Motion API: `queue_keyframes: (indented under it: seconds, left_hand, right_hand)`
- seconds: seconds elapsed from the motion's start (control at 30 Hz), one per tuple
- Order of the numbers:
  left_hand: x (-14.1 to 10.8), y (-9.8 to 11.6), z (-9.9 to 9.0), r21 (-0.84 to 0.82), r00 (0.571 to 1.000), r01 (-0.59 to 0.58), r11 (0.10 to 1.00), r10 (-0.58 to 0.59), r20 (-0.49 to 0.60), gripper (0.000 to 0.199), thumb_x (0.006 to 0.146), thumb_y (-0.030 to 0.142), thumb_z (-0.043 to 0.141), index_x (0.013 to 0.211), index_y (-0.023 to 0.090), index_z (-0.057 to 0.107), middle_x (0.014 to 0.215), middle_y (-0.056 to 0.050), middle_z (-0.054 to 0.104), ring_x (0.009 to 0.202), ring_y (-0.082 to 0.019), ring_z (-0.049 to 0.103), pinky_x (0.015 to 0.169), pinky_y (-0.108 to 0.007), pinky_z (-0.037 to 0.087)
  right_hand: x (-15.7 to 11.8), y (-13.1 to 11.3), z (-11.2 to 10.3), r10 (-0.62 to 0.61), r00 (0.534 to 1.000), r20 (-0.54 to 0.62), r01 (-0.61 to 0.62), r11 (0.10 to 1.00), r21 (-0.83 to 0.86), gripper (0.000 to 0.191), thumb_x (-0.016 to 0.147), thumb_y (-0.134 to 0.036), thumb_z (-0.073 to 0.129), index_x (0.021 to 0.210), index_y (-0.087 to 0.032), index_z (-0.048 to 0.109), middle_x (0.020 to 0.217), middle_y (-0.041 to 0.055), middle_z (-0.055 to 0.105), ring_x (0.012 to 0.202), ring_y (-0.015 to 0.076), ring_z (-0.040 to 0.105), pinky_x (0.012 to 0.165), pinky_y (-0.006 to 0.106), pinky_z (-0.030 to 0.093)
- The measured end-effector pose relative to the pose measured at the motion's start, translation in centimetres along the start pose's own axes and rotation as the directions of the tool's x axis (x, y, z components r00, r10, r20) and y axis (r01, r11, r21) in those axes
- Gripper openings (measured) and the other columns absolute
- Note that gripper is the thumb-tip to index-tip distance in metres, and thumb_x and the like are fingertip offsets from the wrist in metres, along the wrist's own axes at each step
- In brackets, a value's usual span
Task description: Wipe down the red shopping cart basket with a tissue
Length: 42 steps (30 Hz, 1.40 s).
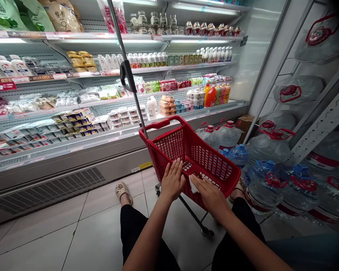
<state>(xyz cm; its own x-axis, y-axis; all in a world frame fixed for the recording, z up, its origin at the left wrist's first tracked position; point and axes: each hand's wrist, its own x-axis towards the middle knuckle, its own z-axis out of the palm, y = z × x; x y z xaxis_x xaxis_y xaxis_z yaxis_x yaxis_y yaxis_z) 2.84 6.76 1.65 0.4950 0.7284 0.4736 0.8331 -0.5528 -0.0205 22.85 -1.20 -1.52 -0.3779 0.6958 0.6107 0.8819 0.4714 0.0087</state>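
Observation:
A red shopping cart (211, 158) with a perforated basket stands between my legs, tipped toward me. My left hand (173, 180) lies on the near side of its basket, fingers stretched out and holding nothing. Just right of it, my right hand (210, 194) presses a white wipe (193, 186) against the same side; its fingers lie over the wipe and hide most of it. The cart's long metal pole (135, 101), with a dark hook-like grip (127, 76), rises at the left end. No goods show in the visible part of the basket.
A refrigerated display case (121, 148) full of dairy packs and bottles runs along the far side. Large water bottles (264, 192) crowd the floor at right, beside a metal rack (322, 120) holding more. Tiled floor (98, 233) lies at left.

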Motion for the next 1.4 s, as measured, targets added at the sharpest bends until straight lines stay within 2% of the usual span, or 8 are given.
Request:
queue_keyframes:
  seconds: [0.2, 0.37, 0.5, 0.67, 0.9, 1.03, 1.23, 1.4]
  left_hand:
    - [0.2, 0.4, 0.4, 0.006, 0.991, 0.128, 0.992, -0.129, 0.027, 0.065, 0.104, 0.036, 0.038, 0.164, 0.014, 0.027, 0.171, -0.009, 0.029, 0.159, -0.022, 0.023, 0.133, -0.049, 0.016]
    - [-1.9, 3.7, 1.0, -0.026, 0.999, -0.022, 0.999, 0.022, 0.035, 0.062, 0.107, 0.033, 0.035, 0.166, 0.018, 0.023, 0.173, -0.005, 0.024, 0.16, -0.019, 0.02, 0.133, -0.047, 0.018]
    - [-2.5, 3.9, 0.6, -0.055, 0.998, -0.029, 0.998, 0.031, 0.048, 0.059, 0.109, 0.031, 0.029, 0.167, 0.025, 0.019, 0.173, -0.001, 0.024, 0.159, -0.017, 0.022, 0.133, -0.049, 0.017]
    - [-2.5, 2.9, -0.2, -0.093, 0.998, -0.014, 0.996, 0.019, 0.058, 0.057, 0.11, 0.035, 0.03, 0.165, 0.024, 0.024, 0.172, -0.002, 0.026, 0.159, -0.018, 0.023, 0.133, -0.052, 0.012]
    - [-2.2, 2.9, -0.1, -0.123, 0.998, -0.007, 0.992, 0.014, 0.054, 0.056, 0.109, 0.039, 0.037, 0.162, 0.024, 0.031, 0.172, -0.004, 0.026, 0.159, -0.02, 0.023, 0.132, -0.052, 0.018]
    - [-1.9, 2.7, 0.3, -0.127, 0.998, 0.022, 0.992, -0.014, 0.066, 0.06, 0.107, 0.036, 0.041, 0.164, 0.022, 0.026, 0.173, -0.006, 0.023, 0.16, -0.021, 0.022, 0.131, -0.052, 0.022]
    - [-1.8, 1.0, 0.6, -0.08, 0.999, 0.036, 0.996, -0.034, 0.034, 0.063, 0.104, 0.029, 0.042, 0.164, 0.02, 0.026, 0.173, -0.008, 0.021, 0.16, -0.02, 0.019, 0.13, -0.05, 0.023]
    - [-2.2, -0.3, 0.0, -0.003, 0.995, 0.097, 0.995, -0.097, 0.035, 0.056, 0.106, 0.026, 0.036, 0.161, 0.018, 0.034, 0.171, -0.008, 0.027, 0.158, -0.021, 0.026, 0.13, -0.049, 0.025]
  right_hand:
    - [-5.3, -0.9, -2.0, 0.012, 0.998, 0.058, -0.012, 1.0, -0.012, 0.089, 0.085, 0.008, 0.029, 0.167, -0.022, 0.016, 0.162, 0.0028, 0.045, 0.146, 0.016, 0.048, 0.12, 0.039, 0.044]
    - [-3.8, -2.6, -0.6, 0.032, 0.999, -0.02, -0.033, 0.999, -0.016, 0.085, 0.09, 0.006, 0.031, 0.168, -0.019, 0.008, 0.16, 0.0076, 0.048, 0.143, 0.0184, 0.052, 0.118, 0.04, 0.046]
    - [-3.8, -2.5, 0.0, 0.003, 0.999, -0.044, -0.003, 1.0, 0.002, 0.081, 0.092, 0.005, 0.029, 0.167, -0.02, 0.013, 0.16, 0.0071, 0.048, 0.144, 0.0178, 0.05, 0.121, 0.04, 0.043]
    - [-7.4, 2.7, -1.2, -0.099, 0.995, 0.004, 0.099, 0.995, 0.018, 0.075, 0.096, 0.002, 0.029, 0.165, -0.024, 0.025, 0.16, 0.0032, 0.049, 0.147, 0.0163, 0.047, 0.125, 0.04, 0.037]
    - [-7.5, 9.8, -0.7, 0.095, 0.993, -0.066, -0.094, 0.995, 0.018, 0.078, 0.093, 0.002, 0.033, 0.164, -0.029, 0.03, 0.155, 0.0031, 0.056, 0.142, 0.0179, 0.054, 0.122, 0.045, 0.042]
    - [-6.5, 7.0, 0.0, 0.142, 0.985, -0.095, -0.134, 0.988, 0.083, 0.069, 0.096, -0.002, 0.033, 0.16, -0.028, 0.04, 0.149, 0.0033, 0.061, 0.142, 0.0191, 0.054, 0.122, 0.047, 0.042]
    - [-4.5, 0.0, 0.5, 0.077, 0.994, -0.081, -0.064, 0.986, 0.152, 0.071, 0.094, -0.003, 0.036, 0.16, -0.028, 0.041, 0.145, 0.0033, 0.065, 0.138, 0.0193, 0.057, 0.122, 0.046, 0.043]
    - [-2.6, -3.0, 0.8, -0.034, 0.999, -0.042, 0.04, 0.986, 0.16, 0.077, 0.09, 0.002, 0.036, 0.161, -0.026, 0.039, 0.149, 0.0039, 0.061, 0.139, 0.0186, 0.056, 0.12, 0.042, 0.046]
